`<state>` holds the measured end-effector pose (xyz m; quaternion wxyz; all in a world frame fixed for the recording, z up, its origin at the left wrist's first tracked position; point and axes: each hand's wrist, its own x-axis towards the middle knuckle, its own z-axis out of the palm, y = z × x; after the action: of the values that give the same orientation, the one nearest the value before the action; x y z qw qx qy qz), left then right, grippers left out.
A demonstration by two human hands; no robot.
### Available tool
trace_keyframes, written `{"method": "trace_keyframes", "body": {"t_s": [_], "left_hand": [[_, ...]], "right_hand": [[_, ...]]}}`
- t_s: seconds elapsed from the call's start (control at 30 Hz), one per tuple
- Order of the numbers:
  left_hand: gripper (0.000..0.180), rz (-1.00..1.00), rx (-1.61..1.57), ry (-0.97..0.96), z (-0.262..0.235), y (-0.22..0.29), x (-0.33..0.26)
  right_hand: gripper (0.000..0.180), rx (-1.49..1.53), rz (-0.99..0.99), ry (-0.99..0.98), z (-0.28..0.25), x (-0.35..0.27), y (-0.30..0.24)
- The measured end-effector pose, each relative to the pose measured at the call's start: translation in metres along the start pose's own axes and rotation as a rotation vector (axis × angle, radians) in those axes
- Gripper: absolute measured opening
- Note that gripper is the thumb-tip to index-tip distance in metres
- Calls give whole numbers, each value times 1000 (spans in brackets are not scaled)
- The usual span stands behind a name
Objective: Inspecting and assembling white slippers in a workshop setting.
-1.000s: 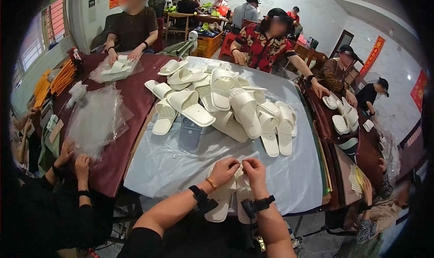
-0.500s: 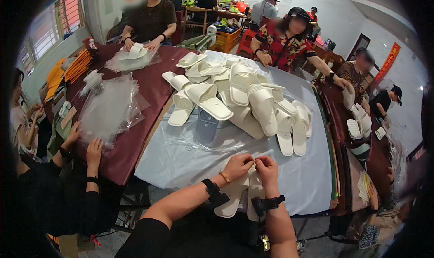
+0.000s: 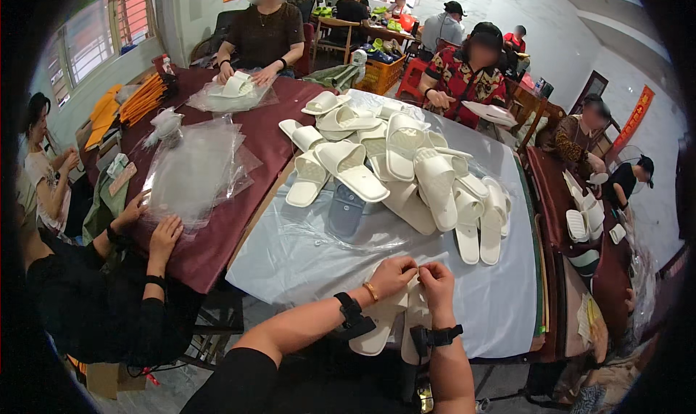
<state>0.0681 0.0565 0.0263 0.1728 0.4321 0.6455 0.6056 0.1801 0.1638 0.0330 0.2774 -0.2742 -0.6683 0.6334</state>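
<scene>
At the near edge of the table, my left hand [image 3: 393, 278] and my right hand [image 3: 438, 286] meet with thumbs and fingers pinched together. Whatever lies between the fingertips is too small to make out. Right beneath them is a pair of cream slippers, a left one [image 3: 375, 336] and a right one [image 3: 413, 333], partly covered by my hands and wrists. Beyond my hands rises a pile of cream slippers [image 3: 435, 189] with ridged footbeds and wide straps. A grey-blue slipper [image 3: 346, 212] in clear plastic lies at the pile's near left.
Pale plastic sheeting [image 3: 290, 262] covers my table. To the left, a dark red tabletop [image 3: 254, 164] bears a stack of clear bags [image 3: 192, 167], with a co-worker's hands [image 3: 165, 238] on its near side. Across from me, a person in a patterned shirt [image 3: 467, 73] sits by the pile.
The view has shifted, so the scene sits lower and further right. My hands keep their pinch over the slippers. The person across has drawn an outstretched arm back, with a pale object now before them.
</scene>
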Motion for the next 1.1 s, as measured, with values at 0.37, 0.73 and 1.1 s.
{"method": "trace_keyframes", "body": {"t_s": [0.37, 0.73, 1.1], "left_hand": [[21, -81, 11, -30, -12, -14, 0], [17, -7, 98, -9, 5, 12, 1], [18, -16, 115, 4, 2, 9, 2]], "right_hand": [[15, -285, -8, -151, 8, 11, -2], [17, -15, 72, -10, -9, 0, 0], [13, -76, 167, -89, -8, 8, -5]]}}
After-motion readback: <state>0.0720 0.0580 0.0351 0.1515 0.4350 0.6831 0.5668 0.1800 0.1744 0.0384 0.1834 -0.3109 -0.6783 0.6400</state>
